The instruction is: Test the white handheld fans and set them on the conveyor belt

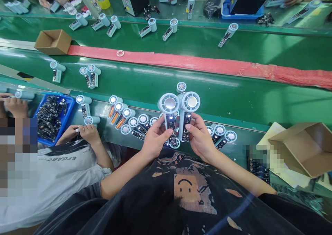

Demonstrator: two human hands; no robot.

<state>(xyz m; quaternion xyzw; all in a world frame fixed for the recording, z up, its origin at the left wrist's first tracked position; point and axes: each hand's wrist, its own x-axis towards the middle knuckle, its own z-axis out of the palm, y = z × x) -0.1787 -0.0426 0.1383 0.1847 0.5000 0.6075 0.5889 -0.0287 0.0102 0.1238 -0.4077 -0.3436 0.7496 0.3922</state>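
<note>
My left hand point(156, 137) is closed around the handle of a light-blue handheld fan point(169, 104), its thumb on the circuit board in the open handle. A second fan of the same kind point(191, 102) is in my right hand point(202, 139), thumb also against the board. Both stand upright side by side, round heads up and almost touching, with a small light glowing on each board. Behind them another fan head point(181, 86) shows. More fans lie on the bench to the left point(133, 122) and right point(220, 130) of my hands; some are partly hidden.
Beyond the bench runs a green conveyor belt point(145, 72) with a red strip point(194, 58) along its middle. A cardboard box point(290, 141) stands at right. At left, a co-worker's hands point(89, 134) work beside a blue tray point(70, 115) of circuit boards. Other people sit across.
</note>
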